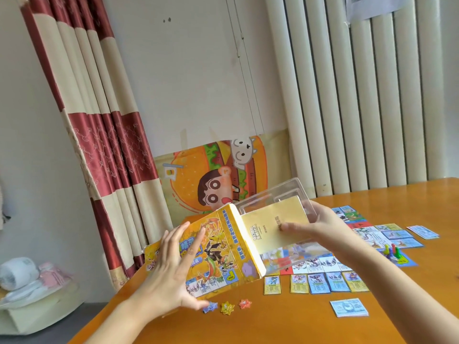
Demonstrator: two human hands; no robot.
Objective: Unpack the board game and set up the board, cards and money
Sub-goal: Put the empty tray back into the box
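Box (223, 247), clear tray (270, 194) above table (273, 324)

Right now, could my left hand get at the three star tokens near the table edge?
Probably yes. The star tokens lie uncovered on the table just beside the left hand, with nothing between. That hand holds the game box, though, so it would need to let go first.
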